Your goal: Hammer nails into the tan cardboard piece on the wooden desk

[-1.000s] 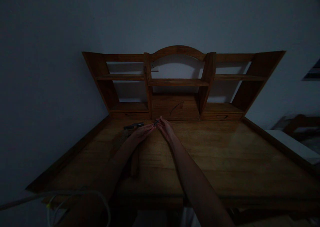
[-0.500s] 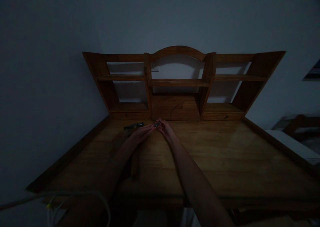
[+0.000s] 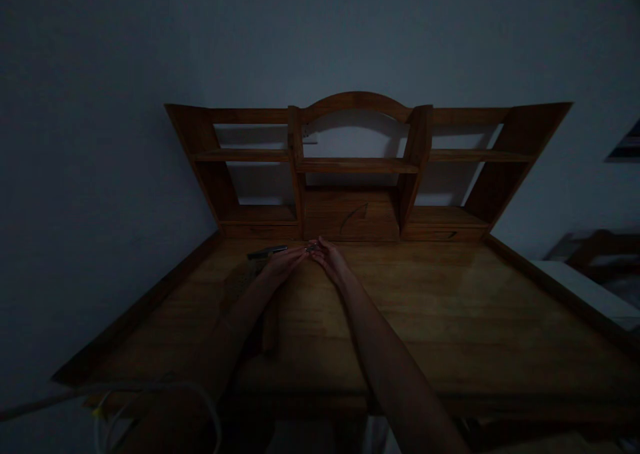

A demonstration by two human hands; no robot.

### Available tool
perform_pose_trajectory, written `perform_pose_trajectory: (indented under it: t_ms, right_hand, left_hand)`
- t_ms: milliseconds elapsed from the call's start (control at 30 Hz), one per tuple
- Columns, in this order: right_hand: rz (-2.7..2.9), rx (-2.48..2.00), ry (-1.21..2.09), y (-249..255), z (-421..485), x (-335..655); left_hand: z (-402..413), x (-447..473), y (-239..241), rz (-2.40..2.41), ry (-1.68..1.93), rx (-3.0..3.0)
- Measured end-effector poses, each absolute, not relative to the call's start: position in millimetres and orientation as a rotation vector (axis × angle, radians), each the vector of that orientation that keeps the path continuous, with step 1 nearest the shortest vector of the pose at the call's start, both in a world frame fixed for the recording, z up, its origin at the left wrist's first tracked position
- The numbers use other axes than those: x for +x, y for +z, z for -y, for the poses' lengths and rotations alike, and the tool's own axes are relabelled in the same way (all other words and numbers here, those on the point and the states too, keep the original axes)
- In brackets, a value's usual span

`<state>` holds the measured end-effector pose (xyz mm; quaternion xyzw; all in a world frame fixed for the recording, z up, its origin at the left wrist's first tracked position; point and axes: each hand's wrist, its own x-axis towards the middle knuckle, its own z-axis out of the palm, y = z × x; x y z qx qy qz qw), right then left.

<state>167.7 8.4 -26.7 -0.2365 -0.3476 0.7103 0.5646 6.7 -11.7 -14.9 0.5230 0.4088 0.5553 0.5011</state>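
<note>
at the lower left, a pale cable [image 3: 165, 389] is being seen looping over the near edge of the wooden desk [image 3: 450, 321]. further in, a dark flat object [image 3: 267, 251] is being seen lying on the desktop near the back, just left of the hands and apart from them; what it is cannot be told in the dim light. the left hand [image 3: 284, 265] is being stretched far forward, low over the wood, with its fingers extended and close together, their tips being set against a small metallic piece [image 3: 312, 247]; whether the piece is being gripped by this hand cannot be told. the small metallic piece is being held at the far middle of the desk, right where the two hands are meeting, just in front of the base of the hutch [image 3: 355, 214]. the right hand [image 3: 330, 261] is being reached in from the right, its fingers curled and drawn together on the piece from the other side. behind the hands, the hutch is being shown with open shelves and an arched top, set against a pale wall [image 3: 320, 41]. at the far right, a white surface [image 3: 585, 291] is being glimpsed beside the desk, well apart from the hands.
</note>
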Motion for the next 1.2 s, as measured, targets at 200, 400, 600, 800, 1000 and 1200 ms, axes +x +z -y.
perform_pose_trajectory:
  t_ms: [200, 400, 600, 800, 1000, 1200]
  right_hand:
    - [0.834, -0.518, 1.630, -26.1, -4.7, 163.9]
    - [0.839, -0.496, 1.570, -29.7, -5.9, 160.3]
    - [0.835, -0.527, 1.526, -29.9, -7.0, 159.3]
    - [0.803, -0.564, 1.492, -31.1, -8.7, 159.2]
    - [0.772, -0.562, 1.482, -34.0, -10.4, 158.6]
    - [0.751, -0.563, 1.464, -38.3, -14.2, 155.9]
  left_hand:
    - [8.7, 7.2, -14.0, -0.992, 1.385, 1.075]
    - [-1.1, 8.0, -17.1, -1.067, 1.440, 1.150]
    - [-3.5, 4.9, -19.3, -1.158, 1.446, 1.305]
    - [-4.0, 9.4, -18.9, -1.134, 1.469, 1.327]
    - [-2.7, 8.9, -18.4, -1.100, 1.485, 1.279]
    - [2.2, 10.7, -15.4, -1.045, 1.498, 1.209]
